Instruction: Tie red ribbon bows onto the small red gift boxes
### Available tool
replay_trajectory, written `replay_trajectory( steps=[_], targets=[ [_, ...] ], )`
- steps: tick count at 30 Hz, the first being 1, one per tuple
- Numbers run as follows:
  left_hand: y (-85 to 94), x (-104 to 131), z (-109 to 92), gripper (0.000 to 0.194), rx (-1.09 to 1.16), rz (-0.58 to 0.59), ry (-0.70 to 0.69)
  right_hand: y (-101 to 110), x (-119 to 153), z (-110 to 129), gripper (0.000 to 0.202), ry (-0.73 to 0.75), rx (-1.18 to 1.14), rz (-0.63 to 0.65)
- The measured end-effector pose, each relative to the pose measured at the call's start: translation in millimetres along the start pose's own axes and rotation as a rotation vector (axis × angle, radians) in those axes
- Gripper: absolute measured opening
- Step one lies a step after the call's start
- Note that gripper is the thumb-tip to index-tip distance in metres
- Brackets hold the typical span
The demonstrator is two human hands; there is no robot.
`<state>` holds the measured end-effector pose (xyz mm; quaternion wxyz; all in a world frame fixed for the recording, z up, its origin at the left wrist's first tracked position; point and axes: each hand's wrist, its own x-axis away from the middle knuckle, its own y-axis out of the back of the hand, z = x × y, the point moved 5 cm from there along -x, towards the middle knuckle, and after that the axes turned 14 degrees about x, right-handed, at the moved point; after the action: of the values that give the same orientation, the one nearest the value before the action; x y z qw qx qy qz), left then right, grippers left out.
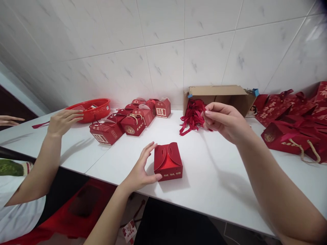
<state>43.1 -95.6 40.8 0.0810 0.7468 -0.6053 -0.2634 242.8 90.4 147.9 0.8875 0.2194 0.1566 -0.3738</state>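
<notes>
A small red gift box (168, 161) with two curved, slotted top flaps and gold lettering on its front stands in front of me. My left hand (140, 172) is at its left side, fingers spread, the thumb against the front left corner and the fingertips by the back left corner. Farther back, a pile of dark red ribbons (192, 115) spills from an open cardboard box (217, 91). My right hand (224, 120) is closed in a pinch at the right edge of this pile, seemingly on a ribbon; the fingers partly hide it.
Several folded red gift boxes (135, 120) stand back left, some with cord handles. Behind them is a red plastic basin (102, 110). A co-worker's hand (62, 120) reaches over the white table (102, 166) at left. More red boxes (288, 136) crowd the right, by the tiled wall.
</notes>
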Motion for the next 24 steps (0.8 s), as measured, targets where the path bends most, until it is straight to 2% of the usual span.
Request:
replay_trajectory(
  steps=[2,4,7,12,21,24],
  targets=[
    [-1.8,-5,-14,0.071,0.009,-0.022,-0.015,-8,11,10,0.022,-0.07,0.129,0.175],
    [-5.1,-12,-26,0.058,-0.038,-0.046,-0.002,-23,17,7,0.023,-0.128,0.314,0.333],
    [-14.1,-23,-35,0.04,-0.114,-0.049,0.052,-46,18,-8,0.023,-0.186,0.474,0.458],
    [-21.6,-33,-33,0.025,-0.121,-0.074,0.101,-70,15,-30,0.021,-0.275,0.495,0.496],
    [-24.7,-37,-30,0.019,-0.031,-0.115,0.184,-83,18,-45,0.024,-0.315,0.438,0.502],
    [-25.1,-40,-31,0.016,0.005,-0.162,0.173,-86,20,-44,0.026,-0.314,0.424,0.522]
  ],
)
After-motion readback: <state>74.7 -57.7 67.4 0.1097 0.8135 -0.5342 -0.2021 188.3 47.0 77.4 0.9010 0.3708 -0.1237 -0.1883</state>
